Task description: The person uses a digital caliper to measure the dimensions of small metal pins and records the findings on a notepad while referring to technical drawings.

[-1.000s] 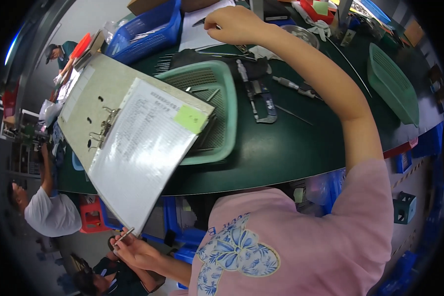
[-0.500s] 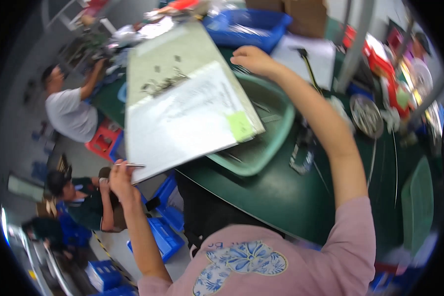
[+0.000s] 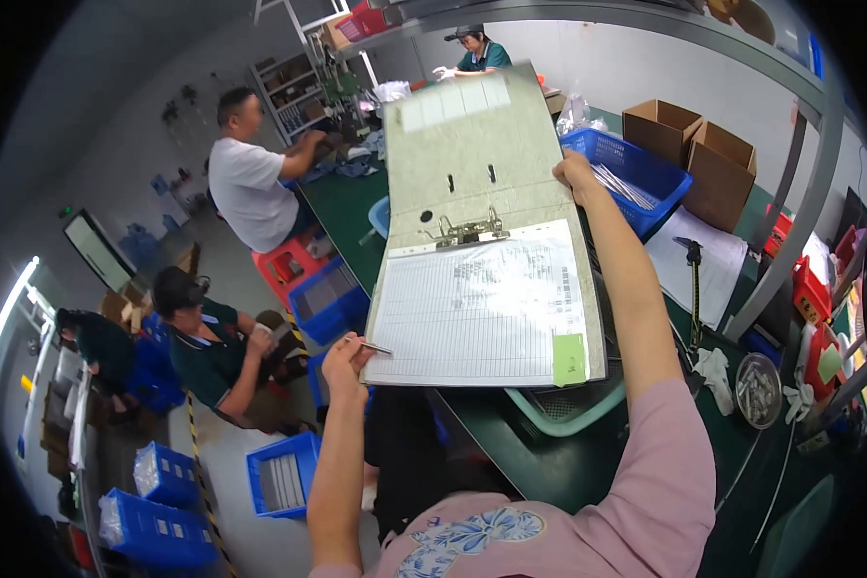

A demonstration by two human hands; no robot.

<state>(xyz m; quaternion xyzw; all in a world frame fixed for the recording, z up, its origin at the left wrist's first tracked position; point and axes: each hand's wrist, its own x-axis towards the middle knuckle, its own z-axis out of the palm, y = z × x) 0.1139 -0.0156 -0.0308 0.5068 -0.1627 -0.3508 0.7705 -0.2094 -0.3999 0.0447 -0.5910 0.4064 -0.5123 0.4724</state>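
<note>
In front of me is an opened lever-arch file (image 3: 453, 169), its grey-green cover tilted away and its metal clip holding a stack of papers. On top lies a printed table sheet (image 3: 472, 318) with glare on it and a green sticky note (image 3: 568, 358) at its lower right corner. My left hand (image 3: 345, 368) is closed on a slim metallic pen (image 3: 378, 348) at the file's lower left corner; whether it also grips the file is hard to tell. My right hand (image 3: 576, 176) is closed on the file's right edge. A green plastic basket (image 3: 568, 422) is partly hidden beneath the file.
A blue basket (image 3: 660, 173) with thin rods and cardboard boxes (image 3: 718, 169) stand beyond my right hand. A tape measure (image 3: 694, 289) and a bowl of small parts (image 3: 758, 390) lie to the right. A metal frame post (image 3: 790, 231) rises there. Several people work at left and behind.
The file has moved right and now stands more upright before me. My right hand, which was beyond its right edge above the basket, now grips that edge. The view has lifted.
</note>
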